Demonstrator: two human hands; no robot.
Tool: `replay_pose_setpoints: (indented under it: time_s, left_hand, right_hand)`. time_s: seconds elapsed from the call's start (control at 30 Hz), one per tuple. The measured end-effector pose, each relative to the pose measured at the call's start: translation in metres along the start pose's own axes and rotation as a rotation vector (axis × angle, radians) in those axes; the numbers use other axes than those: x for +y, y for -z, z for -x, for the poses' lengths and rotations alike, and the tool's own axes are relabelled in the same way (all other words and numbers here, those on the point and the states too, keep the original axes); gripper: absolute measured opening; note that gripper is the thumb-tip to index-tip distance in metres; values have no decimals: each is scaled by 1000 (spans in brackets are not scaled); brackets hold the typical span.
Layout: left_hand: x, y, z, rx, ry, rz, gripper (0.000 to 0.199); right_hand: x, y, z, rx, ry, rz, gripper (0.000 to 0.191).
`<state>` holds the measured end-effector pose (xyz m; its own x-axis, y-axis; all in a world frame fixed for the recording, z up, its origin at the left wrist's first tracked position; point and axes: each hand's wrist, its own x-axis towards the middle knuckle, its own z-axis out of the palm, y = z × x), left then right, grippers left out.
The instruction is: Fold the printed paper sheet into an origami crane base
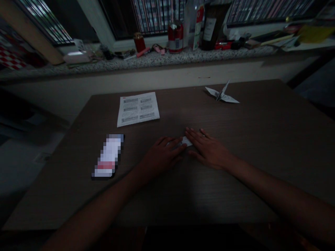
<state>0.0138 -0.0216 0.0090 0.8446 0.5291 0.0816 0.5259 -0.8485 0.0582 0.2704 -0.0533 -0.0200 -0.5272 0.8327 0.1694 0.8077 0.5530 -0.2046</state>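
Note:
A small folded piece of printed paper (186,141) lies on the brown table (162,195), mostly covered by my two hands. My left hand (164,153) rests over its left part, with fingers slightly bent and spread and the thumb at the paper's near edge. From the other side, my right hand (209,150) lies flat, fingers stretched out and fingertips on the paper's right end. How the folds run under my fingers is hidden. At the back right of the table stands a folded paper crane (221,96) with its wings spread.
A printed sheet (138,108) lies flat at the back left. Nearer, a lit phone (108,157) with a blurred screen lies left of my left arm. Behind the table, a stone windowsill (151,62) carries a red can (175,37), a dark tube (211,28) and several small items.

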Motion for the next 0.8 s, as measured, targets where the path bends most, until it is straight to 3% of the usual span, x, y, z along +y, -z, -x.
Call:
replay_pose_setpoints:
  time_s: [0.53, 0.67, 0.8]
  left_hand:
    - [1, -3, 1, 15, 2, 39, 49]
    - [1, -1, 0, 4, -1, 32, 50]
    - [1, -1, 0, 9, -8, 21, 52]
  right_hand:
    - [6, 5, 5, 50, -46, 34, 76]
    - [0, 11, 3, 88, 13, 52, 83]
    - [-6, 7, 3, 2, 89, -20, 80]
